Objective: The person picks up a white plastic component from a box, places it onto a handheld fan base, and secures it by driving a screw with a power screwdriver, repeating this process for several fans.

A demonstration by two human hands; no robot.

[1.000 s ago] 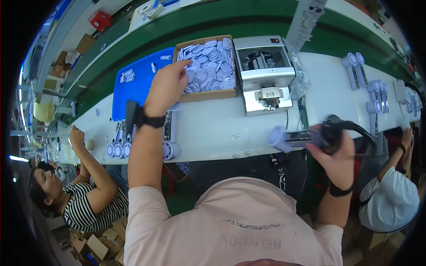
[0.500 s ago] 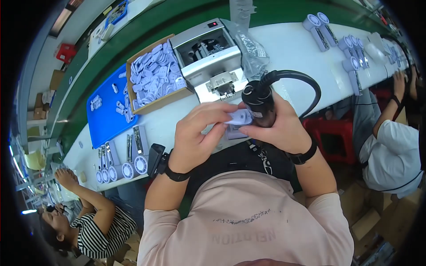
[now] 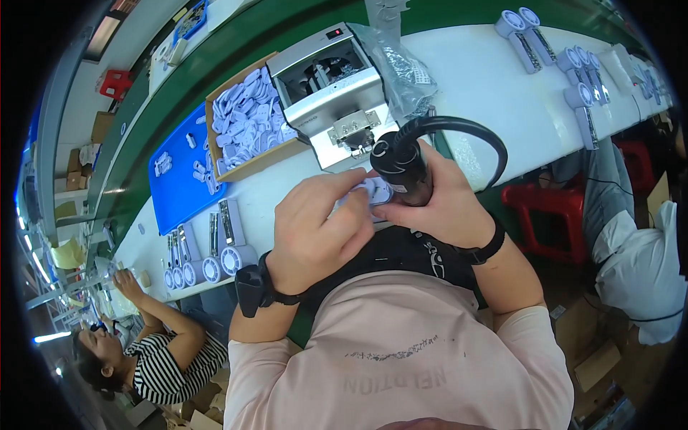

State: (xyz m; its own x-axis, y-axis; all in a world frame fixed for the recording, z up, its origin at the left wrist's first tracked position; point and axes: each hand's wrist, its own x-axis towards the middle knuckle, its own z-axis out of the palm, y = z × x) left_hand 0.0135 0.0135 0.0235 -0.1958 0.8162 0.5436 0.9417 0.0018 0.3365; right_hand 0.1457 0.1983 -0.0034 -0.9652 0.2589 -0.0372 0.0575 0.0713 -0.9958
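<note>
My right hand [image 3: 446, 204] is wrapped round a black electric screwdriver [image 3: 403, 172], held upright with a thick cable curving off its top. Beside the screwdriver, the fingers of my left hand [image 3: 319, 222] are closed on a small lavender plastic part [image 3: 378, 190]. Under that part another lavender piece shows a little; my hands hide most of it. The screwdriver's tip is out of sight, so I cannot tell whether it touches the part. Just beyond my hands stands a grey-and-white screw feeder [image 3: 333, 89] with a metal outlet block on its front.
Left of the feeder, a cardboard box [image 3: 247, 122] holds many lavender parts, beside a blue tray [image 3: 168, 197]. Handheld fan bodies [image 3: 233, 247] line the near left edge; more fans [image 3: 523, 39] lie far right. A plastic bag [image 3: 405, 75] touches the feeder. A co-worker [image 3: 161, 351] sits left.
My hands, the screwdriver and the lavender part have shifted slightly left. My left fingers have curled further over the part. The co-worker on the right has mostly gone out of view.
</note>
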